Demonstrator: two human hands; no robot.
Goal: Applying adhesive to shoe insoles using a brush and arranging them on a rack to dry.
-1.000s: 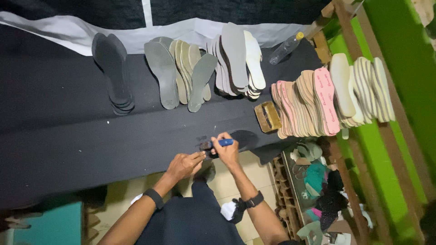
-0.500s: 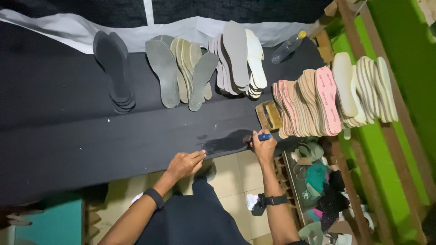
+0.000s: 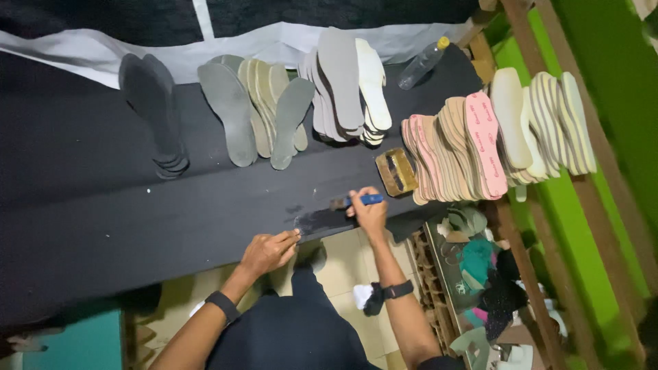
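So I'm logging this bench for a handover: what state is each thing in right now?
Right hand: gripping a blue-handled brush, bristles on the dark sole piece.
Left hand: fingertips pressing that piece's near end.
Dark sole piece: flat on the black table, surface shiny.
Glue tin: open.
Plastic bottle: lying down, capped.
Pink insoles: fanned in a stack.
Grey insoles: overlapping.
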